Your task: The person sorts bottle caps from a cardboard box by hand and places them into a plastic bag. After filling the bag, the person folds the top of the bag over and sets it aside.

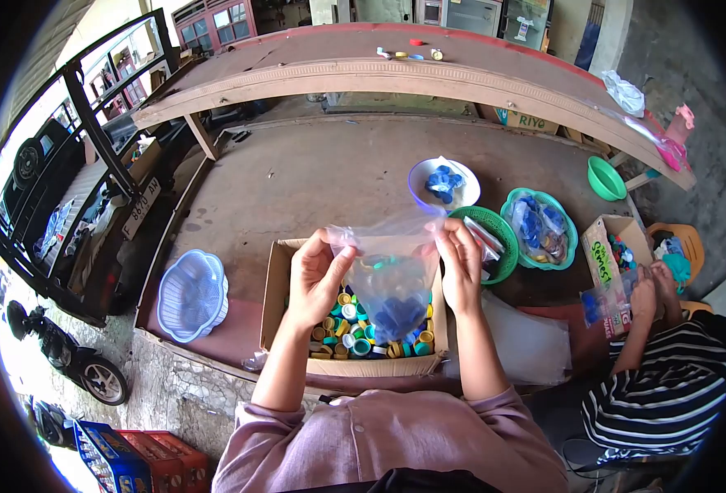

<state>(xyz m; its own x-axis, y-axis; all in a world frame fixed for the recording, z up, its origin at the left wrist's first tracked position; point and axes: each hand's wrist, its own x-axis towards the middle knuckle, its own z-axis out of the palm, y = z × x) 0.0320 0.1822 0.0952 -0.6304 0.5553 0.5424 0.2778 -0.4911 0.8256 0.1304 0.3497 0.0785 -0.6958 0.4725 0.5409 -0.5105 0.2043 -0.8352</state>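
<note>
Between my hands hangs a clear plastic bag (392,283) with several blue caps (399,316) gathered at its bottom. My left hand (320,275) pinches one upper corner of the bag between thumb and fingers. At the opposite upper corner, my right hand (457,261) grips the bag's edge. Right below is a cardboard box (379,367) of mixed bottle caps (342,333) in yellow, green, white and blue, partly hidden by the bag and my hands. Flat clear plastic bags (523,341) lie right of the box.
A pale blue basket (192,296) stands left of the box. To the right are a white bowl (444,182) with blue caps, a green basket (494,238) and a turquoise basket (541,228) of filled bags. A co-worker in a striped shirt (659,390) handles a bag beside another carton (618,246).
</note>
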